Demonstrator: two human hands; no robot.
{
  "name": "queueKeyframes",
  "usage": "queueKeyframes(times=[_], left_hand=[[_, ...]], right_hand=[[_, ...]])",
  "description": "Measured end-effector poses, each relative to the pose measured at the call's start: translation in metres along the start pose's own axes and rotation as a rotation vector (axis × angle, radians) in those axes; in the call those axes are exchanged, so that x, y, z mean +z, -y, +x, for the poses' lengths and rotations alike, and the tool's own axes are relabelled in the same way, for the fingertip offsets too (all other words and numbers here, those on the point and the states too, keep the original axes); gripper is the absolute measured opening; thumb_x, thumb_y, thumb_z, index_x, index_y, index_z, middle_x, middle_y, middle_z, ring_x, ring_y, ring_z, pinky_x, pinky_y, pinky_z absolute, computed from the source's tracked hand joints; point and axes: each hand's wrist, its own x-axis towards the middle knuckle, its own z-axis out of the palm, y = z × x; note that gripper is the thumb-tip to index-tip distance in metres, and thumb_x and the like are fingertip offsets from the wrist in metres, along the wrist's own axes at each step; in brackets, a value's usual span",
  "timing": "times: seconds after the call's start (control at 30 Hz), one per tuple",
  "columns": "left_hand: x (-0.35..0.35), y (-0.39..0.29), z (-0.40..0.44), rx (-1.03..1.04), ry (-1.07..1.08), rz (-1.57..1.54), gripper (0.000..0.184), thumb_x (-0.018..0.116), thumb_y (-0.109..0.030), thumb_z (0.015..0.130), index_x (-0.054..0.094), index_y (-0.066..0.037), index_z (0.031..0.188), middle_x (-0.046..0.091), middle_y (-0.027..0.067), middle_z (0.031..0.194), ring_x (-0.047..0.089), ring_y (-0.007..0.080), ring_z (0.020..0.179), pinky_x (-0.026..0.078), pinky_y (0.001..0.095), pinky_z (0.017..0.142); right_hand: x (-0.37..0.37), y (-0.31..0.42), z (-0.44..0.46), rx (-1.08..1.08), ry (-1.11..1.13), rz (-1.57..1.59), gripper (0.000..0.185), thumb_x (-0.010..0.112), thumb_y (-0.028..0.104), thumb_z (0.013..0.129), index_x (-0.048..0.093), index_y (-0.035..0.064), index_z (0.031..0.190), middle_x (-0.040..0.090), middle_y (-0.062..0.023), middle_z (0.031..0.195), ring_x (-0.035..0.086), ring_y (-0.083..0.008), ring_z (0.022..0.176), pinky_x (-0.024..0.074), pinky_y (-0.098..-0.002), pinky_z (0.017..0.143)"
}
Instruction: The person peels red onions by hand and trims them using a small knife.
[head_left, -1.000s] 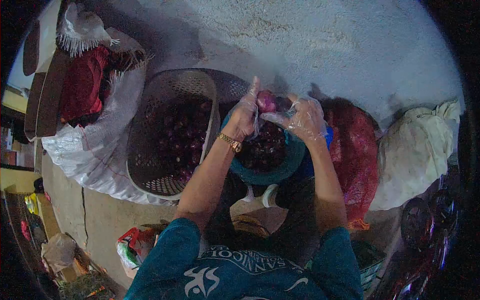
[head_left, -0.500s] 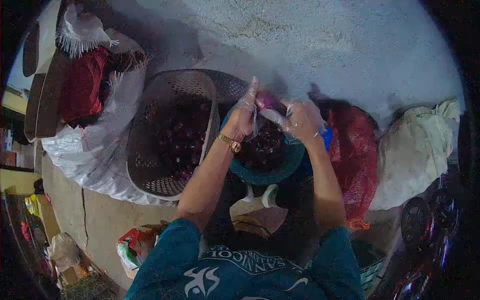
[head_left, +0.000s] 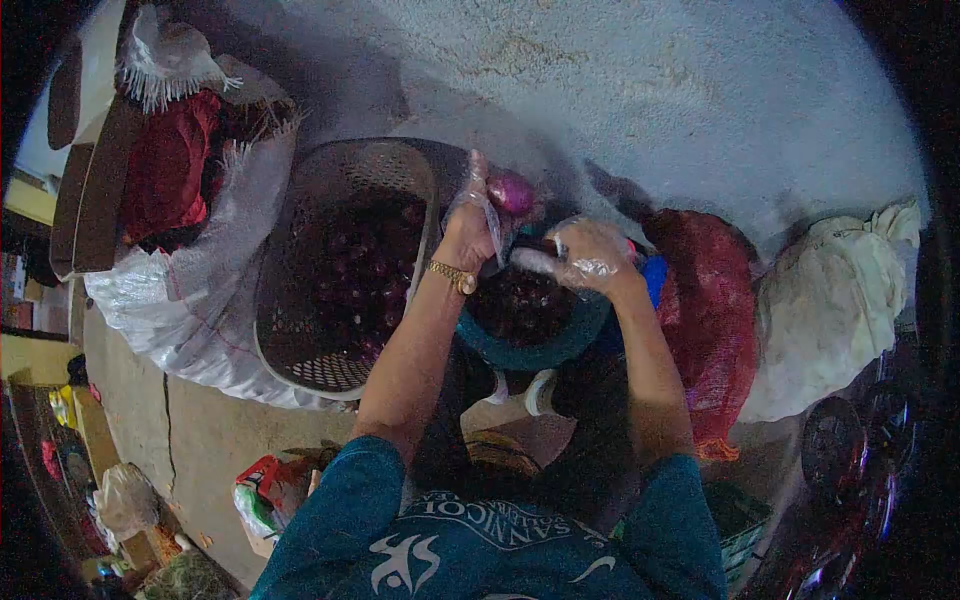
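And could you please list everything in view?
Basin: one, teal, centre
Basket: one, grey, left of basin
Onions: many, dark purple, inside both
Woven sack: one, white, left
Mesh sack: one, red, right
Cloth sack: one, cream, far right
Fabric: uncountable, red, upper left
Wall: one, grey, top
Clutter: uncountable, mixed, dim edges
Watch: one, gold, left arm
Shirt: one, teal, bottom
Left hand: one, clear-gloved, holding purple onion
Right hand: one, clear-gloved, over basin

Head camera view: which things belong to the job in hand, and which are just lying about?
Likely in the job:
red onion, in the left hand
teal tub, partly under the right hand
grey perforated basket, holding more onions

Apparently just lying about:
white woven sack
red mesh sack
off-white sack
red-and-white plastic bag
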Motion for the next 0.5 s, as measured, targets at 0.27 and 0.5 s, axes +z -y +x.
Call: queueKeyframes(times=[0.27,0.5], left_hand=[[-0.006,0.003,0.005,0.132,0.022,-0.066,0.030,0.046,-0.030,0.095,0.051,-0.004,0.109,0.057,0.0135,0.103,0.056,0.0302,0.101,0.051,0.0460,0.086],[0.005,0.002,-0.007,0.048,0.017,-0.158,0.026,0.047,-0.023,0.093,0.055,-0.001,0.104,0.060,0.0134,0.101,0.060,0.0272,0.092,0.051,0.0416,0.085]], right_hand=[[-0.013,-0.004,-0.010,0.032,-0.180,0.091,0.065,0.066,0.062,0.069,0.068,0.0015,0.093,0.066,-0.0204,0.083,0.062,-0.0385,0.083,0.0471,-0.0452,0.078],[0.002,-0.010,-0.004,0.124,-0.543,0.119,0.073,0.073,0.060,0.061,0.065,-0.0001,0.101,0.066,-0.0206,0.089,0.062,-0.0385,0.087,0.0466,-0.0438,0.081]])
